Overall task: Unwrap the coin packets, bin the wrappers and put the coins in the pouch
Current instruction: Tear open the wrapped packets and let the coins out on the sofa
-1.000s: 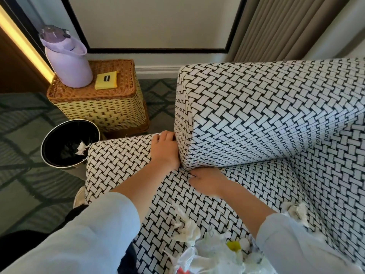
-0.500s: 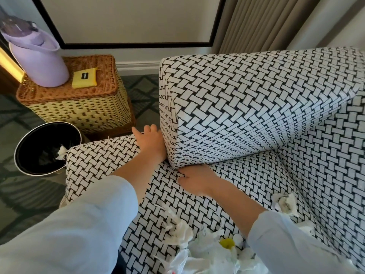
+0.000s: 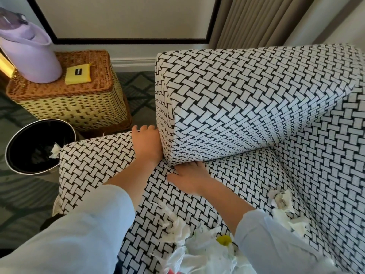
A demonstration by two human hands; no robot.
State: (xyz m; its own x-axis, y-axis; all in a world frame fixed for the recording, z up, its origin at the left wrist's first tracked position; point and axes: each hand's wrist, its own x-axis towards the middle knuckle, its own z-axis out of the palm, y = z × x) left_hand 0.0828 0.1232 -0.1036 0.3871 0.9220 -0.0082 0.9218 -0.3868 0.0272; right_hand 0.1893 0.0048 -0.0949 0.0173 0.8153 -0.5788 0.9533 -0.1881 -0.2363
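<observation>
the coin packets lie behind my fingers, down by my lap: a heap of crumpled white wrappers (image 3: 197,252) on the sofa seat (image 3: 94,159) between my sleeves (image 3: 79,234), a small yellow thing (image 3: 224,239) showing in it, and one more crumpled packet (image 3: 281,200) to the right of my right hand. something grey shows inside that one; coin or not, i cannot tell. i see no loose coins.

one white scrap (image 3: 55,154) lies in the black bin (image 3: 11,155), on the floor (image 3: 23,198) well to the left of my left hand, so binning has begun, but most of the paper is on the seat. the yellow pouch (image 3: 79,73) lies flat on the wicker basket (image 3: 79,107), beyond my left fingers and beside a lilac jug (image 3: 31,56); what it holds i cannot tell.

my left hand (image 3: 147,144) lies flat, fingers straight, against the end of the back cushion (image 3: 246,107), holding nothing. my right hand (image 3: 190,177) rests on the seat with its fingers pushed under the cushion's lower edge; they are hidden, so i cannot tell whether they grip anything. i judge i am feeling in that gap for a strayed coin or packet, and that most of the task is left: the heap to sort, the paper to bin, the coins to carry to the pouch.
</observation>
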